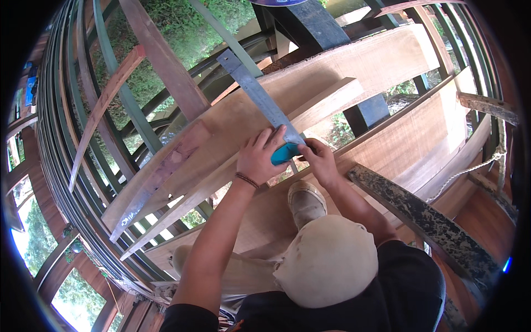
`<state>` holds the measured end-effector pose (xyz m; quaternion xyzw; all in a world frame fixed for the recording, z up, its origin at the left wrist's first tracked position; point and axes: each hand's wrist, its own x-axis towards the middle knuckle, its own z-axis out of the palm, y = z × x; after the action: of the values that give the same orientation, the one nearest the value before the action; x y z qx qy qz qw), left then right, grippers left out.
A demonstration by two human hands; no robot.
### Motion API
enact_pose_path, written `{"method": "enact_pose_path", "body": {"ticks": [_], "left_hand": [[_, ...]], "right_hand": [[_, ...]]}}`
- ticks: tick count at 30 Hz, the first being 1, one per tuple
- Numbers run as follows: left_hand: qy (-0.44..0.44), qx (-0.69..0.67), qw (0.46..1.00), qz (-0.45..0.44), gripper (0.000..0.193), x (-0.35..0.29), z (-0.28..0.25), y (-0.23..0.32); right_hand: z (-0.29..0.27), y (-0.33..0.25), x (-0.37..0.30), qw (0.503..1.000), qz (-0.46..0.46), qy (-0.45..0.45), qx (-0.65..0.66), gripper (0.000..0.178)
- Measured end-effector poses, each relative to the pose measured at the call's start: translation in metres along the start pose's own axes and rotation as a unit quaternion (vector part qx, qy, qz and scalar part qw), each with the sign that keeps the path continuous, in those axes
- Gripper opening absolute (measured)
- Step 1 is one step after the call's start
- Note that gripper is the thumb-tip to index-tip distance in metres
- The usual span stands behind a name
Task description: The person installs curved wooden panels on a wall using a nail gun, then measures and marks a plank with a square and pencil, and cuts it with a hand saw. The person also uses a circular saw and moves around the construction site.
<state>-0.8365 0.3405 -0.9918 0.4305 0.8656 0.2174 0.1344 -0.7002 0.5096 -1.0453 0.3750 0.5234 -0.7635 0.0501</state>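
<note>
Fingers of the left hand point(260, 156) press flat a long grey steel square point(260, 97); right hand point(319, 160) pinches its teal handle point(284, 153).

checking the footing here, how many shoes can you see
1. A pale shoe rests on the wooden plank, just below the two hands, the left hand and right hand. The other foot may be hidden behind the knee.

Black short-sleeve tee, sleeves end above elbows; forearms bare. Thin dark braided band on wrist just behind left hand point(260, 157); right hand point(319, 160) wears nothing. Pale beige trousers, worn and smudged at the knee below the band. Light canvas shoe point(305, 202) w/ scuffed toe, just right of the band.
</note>
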Motion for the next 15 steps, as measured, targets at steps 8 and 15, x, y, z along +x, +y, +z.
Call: {"method": "enact_pose_path", "body": {"ticks": [8, 15], "left_hand": [[-0.105, -0.122, 0.970, -0.181, 0.079, -0.011, -0.025, -0.037], [-0.054, 0.017, 0.994, -0.095, 0.085, -0.063, 0.016, -0.010]], "right_hand": [[-0.025, -0.013, -0.014, 0.984, -0.056, 0.044, 0.166, 0.016], [-0.058, -0.029, -0.020, 0.954, -0.144, 0.120, 0.233, 0.011]]}}
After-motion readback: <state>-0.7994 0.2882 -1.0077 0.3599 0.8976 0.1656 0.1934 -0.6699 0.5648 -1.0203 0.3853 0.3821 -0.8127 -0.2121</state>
